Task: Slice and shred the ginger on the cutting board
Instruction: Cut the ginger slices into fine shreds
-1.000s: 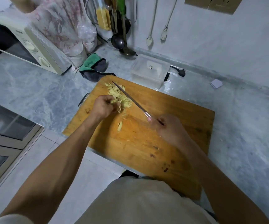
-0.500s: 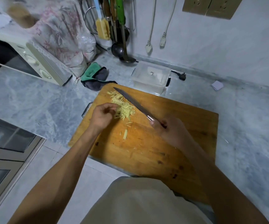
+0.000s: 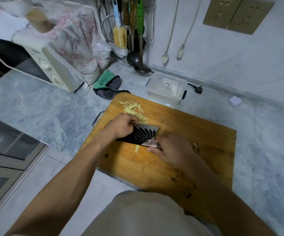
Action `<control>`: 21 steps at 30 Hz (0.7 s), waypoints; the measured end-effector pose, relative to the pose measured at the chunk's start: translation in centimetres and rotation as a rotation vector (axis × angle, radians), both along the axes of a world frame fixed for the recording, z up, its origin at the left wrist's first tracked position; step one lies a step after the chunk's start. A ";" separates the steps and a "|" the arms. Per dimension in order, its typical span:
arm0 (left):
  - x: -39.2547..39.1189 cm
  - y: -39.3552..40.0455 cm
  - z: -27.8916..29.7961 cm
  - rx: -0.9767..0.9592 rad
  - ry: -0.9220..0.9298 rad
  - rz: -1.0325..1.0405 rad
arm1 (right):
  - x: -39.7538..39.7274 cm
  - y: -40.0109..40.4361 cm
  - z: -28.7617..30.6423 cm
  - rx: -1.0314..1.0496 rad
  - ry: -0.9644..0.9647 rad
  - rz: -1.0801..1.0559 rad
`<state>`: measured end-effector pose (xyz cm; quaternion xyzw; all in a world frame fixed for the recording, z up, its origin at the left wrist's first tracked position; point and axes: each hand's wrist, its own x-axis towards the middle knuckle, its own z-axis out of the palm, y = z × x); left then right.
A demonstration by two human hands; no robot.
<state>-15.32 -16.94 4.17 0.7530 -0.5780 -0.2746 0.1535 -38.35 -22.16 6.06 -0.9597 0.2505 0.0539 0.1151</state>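
A wooden cutting board (image 3: 197, 133) lies on the grey marble counter. Pale yellow ginger shreds (image 3: 132, 109) are heaped near the board's far left corner, and one stray strip (image 3: 136, 148) lies nearer to me. My right hand (image 3: 170, 150) grips the handle of a knife (image 3: 141, 135), whose blade is smeared by motion blur into a dark fan between my two hands. My left hand (image 3: 122, 126) is curled at the near end of the ginger heap, its fingertips hidden against the blade. I cannot tell whether it holds any ginger.
A clear plastic box (image 3: 166, 89) stands just behind the board. A green and grey cloth (image 3: 108, 86) lies at the board's far left. A microwave (image 3: 49, 65) under a floral cover stands at the left. Ladles and brushes (image 3: 134, 40) hang on the wall.
The knife has swung down from a raised slant beside the shreds to a fast-moving blade between my hands. My left hand has closed in at the heap's near end.
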 end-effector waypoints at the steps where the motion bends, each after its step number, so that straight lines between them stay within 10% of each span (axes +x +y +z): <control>1: 0.3 -0.1 0.0 0.035 0.012 0.034 | 0.2 -0.1 0.2 -0.014 0.009 0.008; 11: -0.4 1.7 1.0 -0.350 0.104 0.195 | 0.1 -1.3 0.1 -0.011 0.004 -0.048; 21: -0.1 -0.8 -0.4 -0.067 0.048 0.028 | -0.9 -1.4 0.1 -0.089 -0.031 0.006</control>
